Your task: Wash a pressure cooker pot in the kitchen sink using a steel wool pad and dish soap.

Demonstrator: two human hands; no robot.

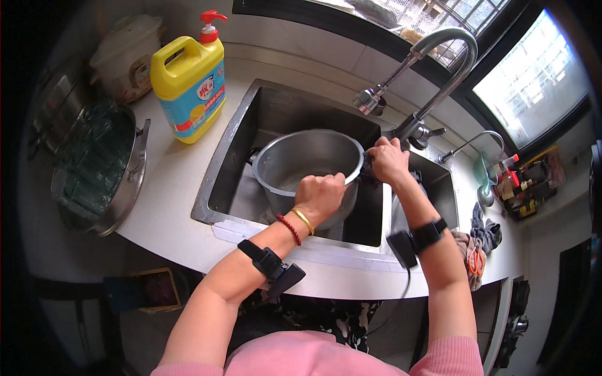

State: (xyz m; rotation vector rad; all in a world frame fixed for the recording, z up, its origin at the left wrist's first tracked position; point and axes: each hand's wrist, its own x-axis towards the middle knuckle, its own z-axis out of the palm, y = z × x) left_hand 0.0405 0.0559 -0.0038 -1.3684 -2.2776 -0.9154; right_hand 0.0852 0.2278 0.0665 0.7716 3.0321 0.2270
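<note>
A grey metal pot (305, 160) sits tilted in the left basin of a double steel sink (225, 155). My left hand (321, 197) is closed on the pot's near rim, its fingertips hidden from view. At the pot's right side, close to the divider, my right hand (389, 160) has curled fingers beside a dark handle or scrubber; its exact hold cannot be made out. Above and right of the pot stands a chrome faucet (437, 89) with a flexible spray head (369, 101). No running water shows.
A yellow detergent jug (188, 89) with a red pump stands left of the sink. Further left, a metal pan (136, 174) holds glassware, near a lidded white pot (127, 56). Orange-handled scissors (476, 261) lie on cloths at right. A small curved tap (475, 141) rises near bottles.
</note>
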